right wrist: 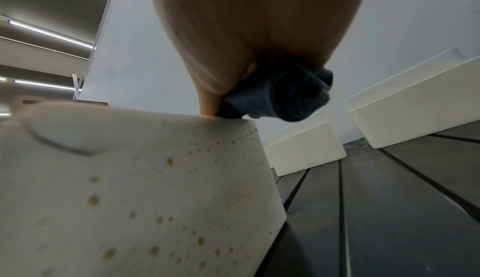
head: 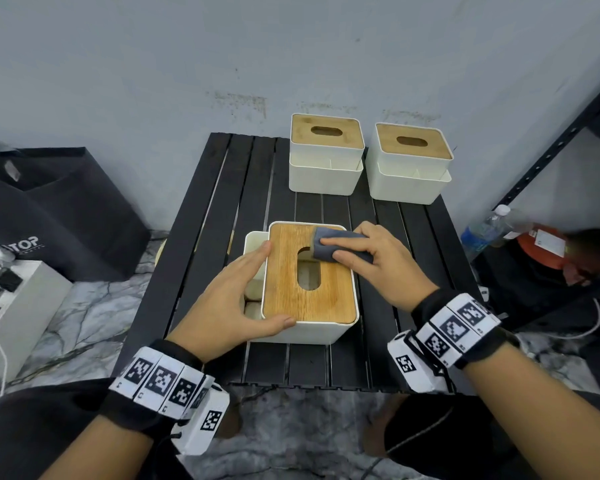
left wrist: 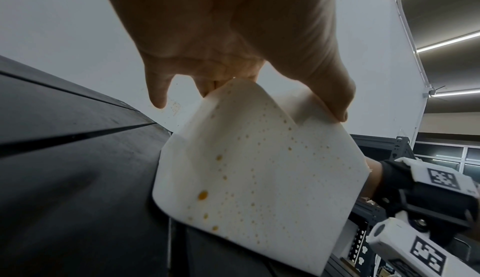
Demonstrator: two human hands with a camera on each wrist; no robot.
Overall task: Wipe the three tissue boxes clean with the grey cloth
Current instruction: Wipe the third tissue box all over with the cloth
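Observation:
Three white tissue boxes with wooden lids stand on a black slatted table (head: 222, 220). Two wait at the back, the left box (head: 326, 154) and the right box (head: 409, 164). My left hand (head: 229, 299) grips the near box (head: 305, 292) at its front-left corner, thumb on the front edge, fingers along the left side. Its white sides (left wrist: 259, 168) carry orange-brown specks. My right hand (head: 371, 258) holds the bunched grey cloth (head: 326, 255) and presses it on the lid's far right part beside the slot. The right wrist view shows the cloth (right wrist: 280, 96) at the box's top edge (right wrist: 130, 189).
A black bag (head: 59, 216) and a white case with cables (head: 18, 299) sit on the floor to the left. A black metal shelf (head: 551, 150) stands to the right, with a water bottle (head: 485, 230) and a red object (head: 541, 247) beside it. A wall rises right behind the table.

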